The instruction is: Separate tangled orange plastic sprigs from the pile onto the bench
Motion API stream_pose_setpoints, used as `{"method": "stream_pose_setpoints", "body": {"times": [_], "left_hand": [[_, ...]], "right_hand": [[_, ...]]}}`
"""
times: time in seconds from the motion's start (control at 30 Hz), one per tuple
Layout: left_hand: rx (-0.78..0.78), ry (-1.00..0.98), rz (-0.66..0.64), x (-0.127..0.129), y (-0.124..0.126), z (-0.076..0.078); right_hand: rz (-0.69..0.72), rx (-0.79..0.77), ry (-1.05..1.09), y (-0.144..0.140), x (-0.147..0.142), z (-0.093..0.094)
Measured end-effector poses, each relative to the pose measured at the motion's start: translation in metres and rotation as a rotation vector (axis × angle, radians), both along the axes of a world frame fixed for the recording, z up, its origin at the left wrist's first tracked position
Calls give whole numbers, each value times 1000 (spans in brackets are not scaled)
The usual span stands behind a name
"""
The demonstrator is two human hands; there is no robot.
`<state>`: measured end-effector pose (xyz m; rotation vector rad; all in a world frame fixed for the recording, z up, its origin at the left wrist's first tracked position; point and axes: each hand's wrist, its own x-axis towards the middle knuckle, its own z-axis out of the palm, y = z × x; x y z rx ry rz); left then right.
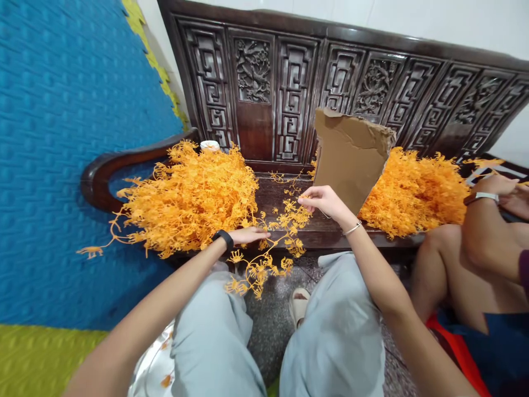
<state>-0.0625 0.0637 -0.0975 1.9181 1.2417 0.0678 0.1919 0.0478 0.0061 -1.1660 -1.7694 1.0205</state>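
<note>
A big heap of orange plastic sprigs (190, 198) lies on the dark wooden bench seat (273, 193) at the left. My left hand (250, 235) rests flat at the bench's front edge, fingers on a loose strand of orange sprigs (264, 264) that hangs down over the edge. My right hand (322, 201) is pinched on a small orange sprig piece (305, 197) above the seat's middle. Just behind that hand a torn piece of brown cardboard (349, 157) stands upright. A second orange heap (413, 190) lies beyond the cardboard.
The bench has a carved dark backrest (330, 77) and a curved armrest (124, 165). Blue and yellow foam mats (61, 165) lean at the left. Another person's knee and watch-wearing arm (483, 220) are at the right. A white cup (210, 145) peeks behind the left heap.
</note>
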Motion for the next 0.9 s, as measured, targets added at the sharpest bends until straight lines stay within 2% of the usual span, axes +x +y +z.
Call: {"method": "stream_pose_setpoints", "body": {"times": [0.27,0.53,0.77,0.9], "left_hand": [[120,221,-12,-23,19,-16],[242,197,-44,-20,18,-7],[261,291,-24,-16,18,-15],[260,309,-40,-14,17,-12]], "right_hand": [[64,24,-21,-2,0,-1],[111,31,-70,-3,-2,-5],[157,51,-112,-5,-6,-4],[156,50,-97,-5,-7,-4]]}}
